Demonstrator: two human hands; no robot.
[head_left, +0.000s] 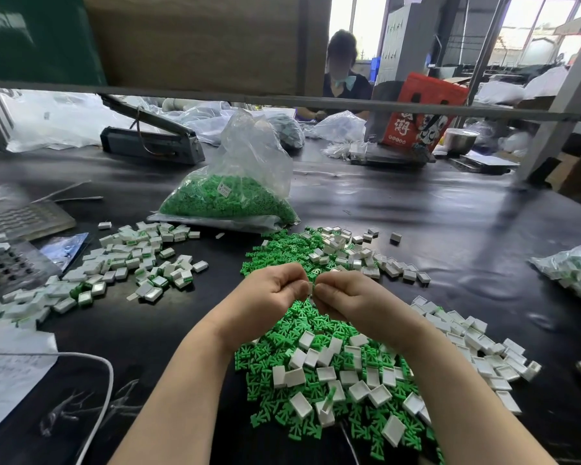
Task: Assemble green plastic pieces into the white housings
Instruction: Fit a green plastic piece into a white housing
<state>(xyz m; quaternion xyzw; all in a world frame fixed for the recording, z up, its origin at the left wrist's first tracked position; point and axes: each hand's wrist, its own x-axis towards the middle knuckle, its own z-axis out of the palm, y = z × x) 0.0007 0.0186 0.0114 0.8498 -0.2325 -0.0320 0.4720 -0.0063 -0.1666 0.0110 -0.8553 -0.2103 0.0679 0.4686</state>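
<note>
Green plastic pieces (302, 333) are being kept heaped with white housings (356, 374) below the wrists while one small part (311, 287), too hidden to identify, is being pinched between left hand (272, 290) and right hand (346, 298); it is best squared up before being pressed home.

Two hands, left (275, 286) and right (344, 293); one bag of green pieces (228, 196) at twelve o'clock; loose pieces uncountable.
</note>
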